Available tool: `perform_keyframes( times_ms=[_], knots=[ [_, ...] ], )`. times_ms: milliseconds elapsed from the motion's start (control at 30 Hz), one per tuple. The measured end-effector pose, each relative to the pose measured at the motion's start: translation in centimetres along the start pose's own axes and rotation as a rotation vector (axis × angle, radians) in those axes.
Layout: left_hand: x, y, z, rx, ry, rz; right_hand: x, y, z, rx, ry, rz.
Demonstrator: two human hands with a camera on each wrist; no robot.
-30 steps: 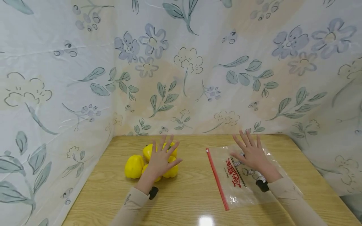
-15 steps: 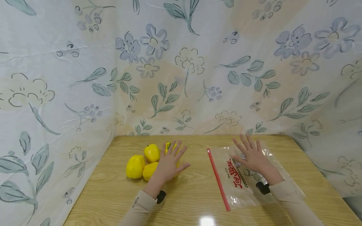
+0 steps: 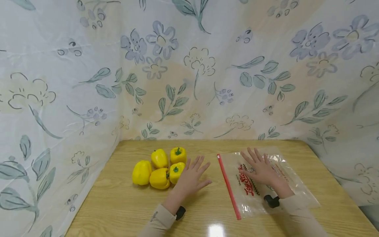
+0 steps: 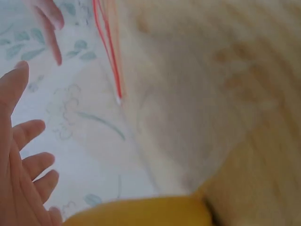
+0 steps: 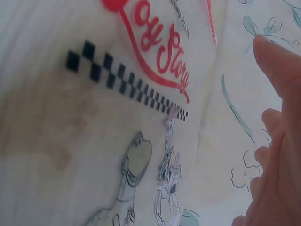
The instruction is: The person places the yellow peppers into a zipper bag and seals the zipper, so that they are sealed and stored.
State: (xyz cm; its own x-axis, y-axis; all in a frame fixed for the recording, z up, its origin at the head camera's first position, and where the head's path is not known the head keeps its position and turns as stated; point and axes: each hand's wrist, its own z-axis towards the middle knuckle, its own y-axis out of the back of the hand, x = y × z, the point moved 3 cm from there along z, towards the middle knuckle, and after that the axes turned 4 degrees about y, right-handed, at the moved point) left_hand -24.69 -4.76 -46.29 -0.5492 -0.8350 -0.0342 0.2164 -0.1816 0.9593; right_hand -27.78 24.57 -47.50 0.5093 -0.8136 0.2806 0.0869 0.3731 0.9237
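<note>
My left hand (image 3: 190, 177) hovers with fingers spread, just right of a group of yellow bell peppers (image 3: 160, 178). Several peppers with green stems sit close together on the left of the table; one pepper (image 4: 146, 212) shows at the bottom of the left wrist view. Over a clear zip bag (image 3: 266, 204) with a red slider edge and red "Toy Story" print, my right hand (image 3: 262, 171) is held with its fingers spread. Neither hand holds anything. In the right wrist view, the bag's checkered strip (image 5: 127, 80) and cartoon figures lie beside my right hand.
The wooden table (image 3: 118, 210) reaches back to a floral cloth (image 3: 195, 98) that hangs behind it and along both sides. A bright light reflection lies near the table's front edge. A dark wrist camera (image 3: 180, 213) sits on my left wrist.
My left hand has moved right and nearer to me, off from over the peppers, so that more of them show. My right hand has shifted slightly over the bag.
</note>
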Motion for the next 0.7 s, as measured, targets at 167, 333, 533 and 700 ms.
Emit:
perform_keyframes(
  times_ms=[167,333,533,700],
  knots=[
    [-1.1,-0.8,-0.1,0.067,-0.009,-0.115,0.3,-0.5,0.0,0.06,-0.019,-0.005],
    [-2.1,-1.9,0.0,0.149,-0.015,-0.271,0.7,-1.3,0.0,0.066,0.019,-0.039],
    [-2.9,-3.4,0.0,0.227,0.002,-0.299,1.1,-1.9,-0.4,0.076,0.028,0.012],
    [-3.7,-3.6,0.3,0.257,-0.005,-0.322,1.6,-2.6,-0.6,0.094,0.033,0.081]
  ],
)
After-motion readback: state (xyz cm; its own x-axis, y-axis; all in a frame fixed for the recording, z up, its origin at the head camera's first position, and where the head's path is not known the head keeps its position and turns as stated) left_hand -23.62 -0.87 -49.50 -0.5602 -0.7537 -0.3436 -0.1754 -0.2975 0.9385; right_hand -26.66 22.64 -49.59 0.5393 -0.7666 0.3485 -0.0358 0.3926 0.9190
